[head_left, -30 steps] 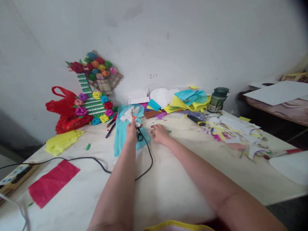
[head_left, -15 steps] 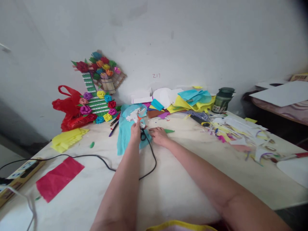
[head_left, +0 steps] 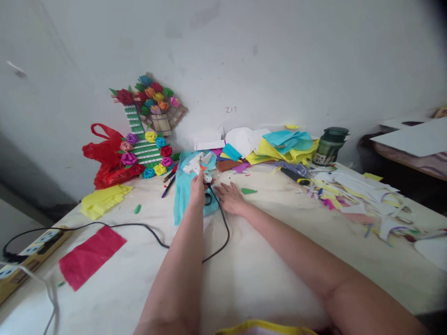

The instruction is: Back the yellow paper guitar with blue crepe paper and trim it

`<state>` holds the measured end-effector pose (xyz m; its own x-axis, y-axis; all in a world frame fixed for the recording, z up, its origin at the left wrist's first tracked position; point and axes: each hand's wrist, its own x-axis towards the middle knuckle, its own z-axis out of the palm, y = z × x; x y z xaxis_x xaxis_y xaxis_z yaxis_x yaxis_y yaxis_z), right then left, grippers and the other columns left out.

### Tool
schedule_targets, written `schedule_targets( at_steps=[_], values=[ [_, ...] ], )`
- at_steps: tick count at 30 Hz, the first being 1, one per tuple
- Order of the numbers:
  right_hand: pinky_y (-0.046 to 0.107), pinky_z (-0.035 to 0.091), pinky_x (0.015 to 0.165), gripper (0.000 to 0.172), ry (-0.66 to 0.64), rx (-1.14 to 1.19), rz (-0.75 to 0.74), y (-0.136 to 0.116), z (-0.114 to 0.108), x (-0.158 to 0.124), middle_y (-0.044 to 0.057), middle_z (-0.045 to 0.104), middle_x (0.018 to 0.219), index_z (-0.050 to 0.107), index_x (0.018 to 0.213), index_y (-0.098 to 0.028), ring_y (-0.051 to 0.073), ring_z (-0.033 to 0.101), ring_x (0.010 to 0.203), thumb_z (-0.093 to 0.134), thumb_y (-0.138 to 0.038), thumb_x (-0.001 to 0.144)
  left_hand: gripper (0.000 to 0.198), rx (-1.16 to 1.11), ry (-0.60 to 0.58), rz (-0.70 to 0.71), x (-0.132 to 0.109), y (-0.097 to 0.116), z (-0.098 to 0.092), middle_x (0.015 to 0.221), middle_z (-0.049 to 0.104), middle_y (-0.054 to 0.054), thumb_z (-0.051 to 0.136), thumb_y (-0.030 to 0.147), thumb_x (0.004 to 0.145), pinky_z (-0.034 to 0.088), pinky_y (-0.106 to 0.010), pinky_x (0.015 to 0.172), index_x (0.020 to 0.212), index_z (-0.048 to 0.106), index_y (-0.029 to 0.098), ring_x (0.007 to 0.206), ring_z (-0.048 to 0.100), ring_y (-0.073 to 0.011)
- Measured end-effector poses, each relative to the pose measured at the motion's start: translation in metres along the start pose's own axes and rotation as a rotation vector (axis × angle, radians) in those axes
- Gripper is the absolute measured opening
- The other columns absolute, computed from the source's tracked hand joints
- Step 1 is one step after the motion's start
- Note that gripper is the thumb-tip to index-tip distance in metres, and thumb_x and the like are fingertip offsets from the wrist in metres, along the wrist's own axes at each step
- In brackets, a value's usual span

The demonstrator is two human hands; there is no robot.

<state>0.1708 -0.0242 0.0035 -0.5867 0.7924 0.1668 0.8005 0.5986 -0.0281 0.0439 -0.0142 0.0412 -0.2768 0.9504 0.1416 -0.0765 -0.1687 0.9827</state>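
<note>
Your left hand point(head_left: 198, 190) holds a white plastic glue gun point(head_left: 193, 166), above or on a light-blue crinkled sheet point(head_left: 180, 201).
That grip is closed round it; your right hand point(head_left: 231, 200) rests just beside, fingers spread, apparently holding nothing. Coloured paper roses point(head_left: 150, 136) already trim a green-and-white striped stand point(head_left: 148, 152); a green leaf-shaped piece point(head_left: 249, 190) lies unattached. Room to move is on the pale worktop point(head_left: 258, 270) between your forearms, where a black cord point(head_left: 228, 228) loops; paper scraps point(head_left: 354, 209) bound the right.

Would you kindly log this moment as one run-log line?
left hand: holding white glue gun | right hand: palm down, near blue sheet | near right hand: green leaf | black cord: running from white glue gun
</note>
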Motion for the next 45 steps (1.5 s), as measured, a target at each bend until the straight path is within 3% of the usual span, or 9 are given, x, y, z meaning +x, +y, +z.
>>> schedule_targets(
  at_steps=[7,10,15,20,30,36,39,42,45],
  values=[
    [0.051,0.009,0.106,0.048,-0.025,-0.032,-0.068,-0.01,0.007,0.007,0.007,0.035,0.141,0.037,0.135,-0.02,0.023,0.022,0.132,0.026,-0.03,0.089,0.032,-0.08,-0.003,-0.04,0.003,-0.006,-0.003,0.066,0.063,-0.005,0.04,0.047,0.081,0.049,-0.029,0.063,0.078,0.052,0.018,0.07,0.064,-0.018],
    [0.054,0.008,0.105,0.052,-0.063,-0.033,0.066,0.002,0.0,0.002,0.008,0.031,0.143,0.034,0.137,-0.021,0.025,0.024,0.131,0.021,-0.039,0.09,0.03,-0.144,0.04,-0.07,0.002,-0.003,-0.002,0.063,0.063,-0.005,0.041,0.045,0.08,0.047,-0.028,0.06,0.073,0.052,0.018,0.065,0.063,-0.0176],
    [0.053,0.002,0.104,0.057,-0.047,-0.204,0.366,0.023,-0.019,-0.009,0.023,0.039,0.135,0.049,0.124,-0.001,0.035,0.027,0.127,0.031,-0.04,0.087,0.025,-0.205,0.094,-0.132,0.003,0.002,0.003,0.062,0.061,-0.004,0.043,0.04,0.081,0.045,-0.03,0.059,0.071,0.052,0.019,0.062,0.061,-0.0181],
    [0.048,0.006,0.106,0.054,0.116,-0.132,0.155,0.02,-0.011,0.016,0.015,0.028,0.143,0.041,0.131,-0.007,0.027,0.019,0.132,0.027,-0.037,0.089,0.024,-0.214,0.132,-0.116,0.005,0.0,0.009,0.06,0.06,-0.003,0.043,0.04,0.081,0.043,-0.028,0.059,0.071,0.052,0.02,0.059,0.06,-0.017],
    [0.054,0.009,0.105,0.047,-0.07,0.0,0.071,0.016,0.006,0.076,0.004,0.027,0.145,0.034,0.136,-0.021,0.023,0.015,0.134,0.022,-0.029,0.09,0.024,-0.317,0.103,-0.042,0.014,-0.012,0.007,0.058,0.055,0.001,0.048,0.038,0.079,0.043,-0.023,0.059,0.069,0.055,0.017,0.056,0.056,-0.0112],
    [0.051,0.014,0.104,0.059,-0.112,-0.041,0.411,0.033,-0.004,0.042,0.02,0.029,0.142,0.032,0.135,-0.004,0.029,0.024,0.13,0.023,-0.041,0.09,0.025,-0.402,0.01,-0.031,0.001,-0.007,0.02,0.052,0.055,0.001,0.052,0.036,0.077,0.044,-0.024,0.057,0.066,0.053,0.014,0.052,0.058,-0.0122],
    [0.055,0.023,0.097,0.059,-0.19,-0.164,0.591,0.045,-0.02,0.015,0.024,0.04,0.133,0.046,0.127,-0.003,0.035,0.037,0.12,0.027,-0.043,0.089,0.026,-0.427,-0.026,-0.021,-0.002,-0.005,0.026,0.05,0.055,0.002,0.055,0.038,0.074,0.045,-0.025,0.056,0.064,0.051,0.014,0.05,0.058,-0.0124],
    [0.058,0.033,0.085,0.04,-0.337,-0.17,0.579,0.052,-0.035,0.002,0.021,0.055,0.118,0.06,0.114,-0.01,0.036,0.05,0.106,0.037,-0.028,0.086,0.026,-0.438,-0.038,-0.016,-0.002,-0.006,0.031,0.05,0.056,0.002,0.056,0.039,0.074,0.046,-0.026,0.056,0.065,0.051,0.014,0.049,0.057,-0.0117],
    [0.048,0.037,0.084,0.038,-0.117,-0.144,0.477,0.054,-0.037,0.01,0.022,0.058,0.113,0.062,0.109,-0.009,0.032,0.052,0.103,0.037,-0.026,0.086,0.026,-0.435,-0.047,-0.033,-0.001,-0.009,0.033,0.052,0.057,0.001,0.057,0.039,0.073,0.046,-0.026,0.058,0.069,0.052,0.014,0.051,0.059,-0.0124]
  ],
)
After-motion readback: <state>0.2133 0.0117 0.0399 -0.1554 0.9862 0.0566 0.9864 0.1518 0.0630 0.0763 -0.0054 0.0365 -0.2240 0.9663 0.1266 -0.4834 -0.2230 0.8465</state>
